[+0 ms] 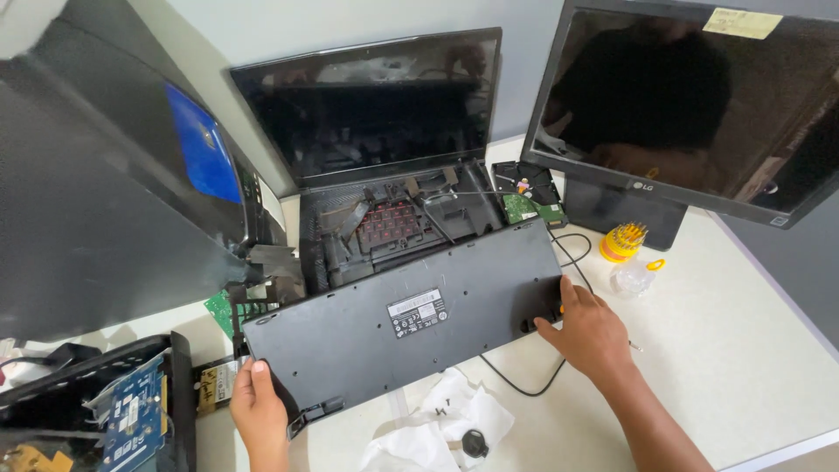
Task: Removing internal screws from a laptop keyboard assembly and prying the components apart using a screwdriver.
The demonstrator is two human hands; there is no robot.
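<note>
Screens come first, because they are the biggest things in front of you. You can count three: one big dark monitor (96,175) leaning at your far left, one black monitor on a stand (690,105) at your far right, and one open black laptop (376,105) between them. The laptop has its top cover off, so you can see red keys and black parts inside.

Next in size is one long flat black plastic keyboard turned face down (411,315). It has a white sticker in the middle of its back. Its long side runs from your left hand up to your right hand, with the right end a bit farther from you. It lies across the front of the laptop and sticks out over the white table (752,350).

You have one hand at each end. Your left hand (258,406) holds the near left corner, with fingers curled round the edge. Your right hand (590,328) rests on the right end, fingers spread and bent over the edge.

One black box of blue circuit boards (131,411) sits at your near left. One crumpled white cloth (437,428) lies just under the keyboard. One thin black cable (524,385) loops near your right hand. One small yellow screwdriver set (622,240) stands by the right monitor.
</note>
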